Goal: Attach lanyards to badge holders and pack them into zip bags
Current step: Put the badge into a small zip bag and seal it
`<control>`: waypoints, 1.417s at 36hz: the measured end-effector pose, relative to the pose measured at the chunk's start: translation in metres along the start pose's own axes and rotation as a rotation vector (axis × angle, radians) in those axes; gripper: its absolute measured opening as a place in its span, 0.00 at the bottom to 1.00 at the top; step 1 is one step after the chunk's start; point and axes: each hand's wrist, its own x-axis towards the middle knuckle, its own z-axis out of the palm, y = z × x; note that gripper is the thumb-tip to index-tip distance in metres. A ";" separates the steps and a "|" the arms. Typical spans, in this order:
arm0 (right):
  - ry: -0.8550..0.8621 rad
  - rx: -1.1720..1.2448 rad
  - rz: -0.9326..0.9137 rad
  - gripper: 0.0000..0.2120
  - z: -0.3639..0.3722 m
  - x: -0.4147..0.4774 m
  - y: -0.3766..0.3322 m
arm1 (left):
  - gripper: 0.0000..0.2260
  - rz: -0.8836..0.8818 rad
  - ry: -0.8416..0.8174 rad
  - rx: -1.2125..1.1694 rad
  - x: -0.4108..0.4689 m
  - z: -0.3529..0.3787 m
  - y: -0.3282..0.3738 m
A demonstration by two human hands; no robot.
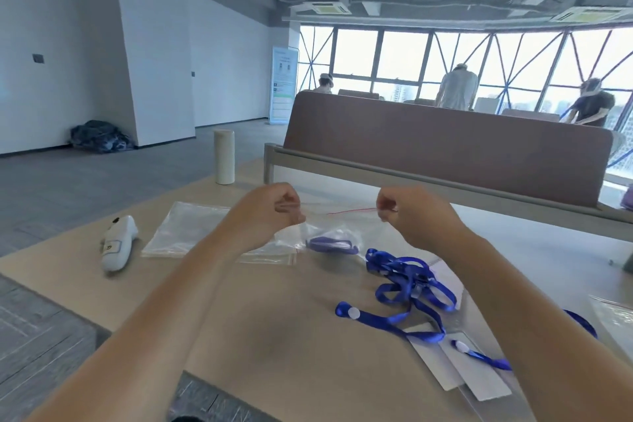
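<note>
My left hand and my right hand pinch the two ends of the red-lined top edge of a clear zip bag, held just above the table. Inside the bag lies a rolled blue lanyard with a badge holder. Loose blue lanyards lie tangled to the right on the table. Clear badge holders with white cards rest near the front right edge, one clipped to a lanyard.
A stack of empty zip bags lies left of my hands. A white handheld device sits further left, and a white cylinder bottle stands at the back. A brown partition borders the wooden table behind. People stand by the far windows.
</note>
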 end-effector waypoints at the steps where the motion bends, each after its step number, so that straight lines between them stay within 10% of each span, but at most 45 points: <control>1: -0.017 -0.005 -0.002 0.04 -0.001 0.001 0.000 | 0.05 0.013 0.018 0.030 0.000 0.000 0.000; 51: -0.075 0.353 -0.178 0.03 0.045 0.023 -0.072 | 0.05 -0.083 0.114 -0.206 -0.014 0.027 -0.012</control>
